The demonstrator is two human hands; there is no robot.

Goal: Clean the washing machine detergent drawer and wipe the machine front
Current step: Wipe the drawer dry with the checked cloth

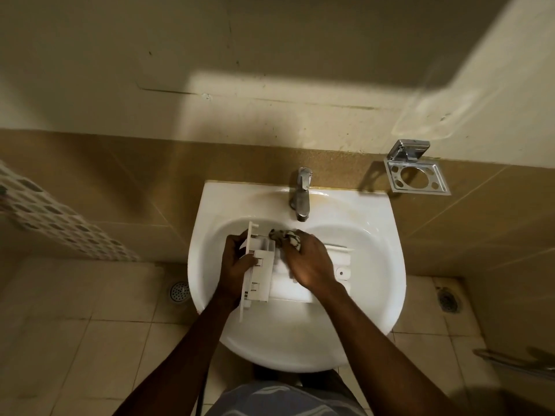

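Drawer [262,267] over sink [216,202], my left fingers [250,261] gripping its front; right fingers [303,237] clutch cloth [285,236] (wetness unclear). Best: work cloth into each compartment corner.

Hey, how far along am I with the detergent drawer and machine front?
Done: the drawer is out and over the sink. In hand: your left hand holds it while your right hand presses a cloth into its compartments. Left: refitting it and wiping the machine front, which isn't in view.
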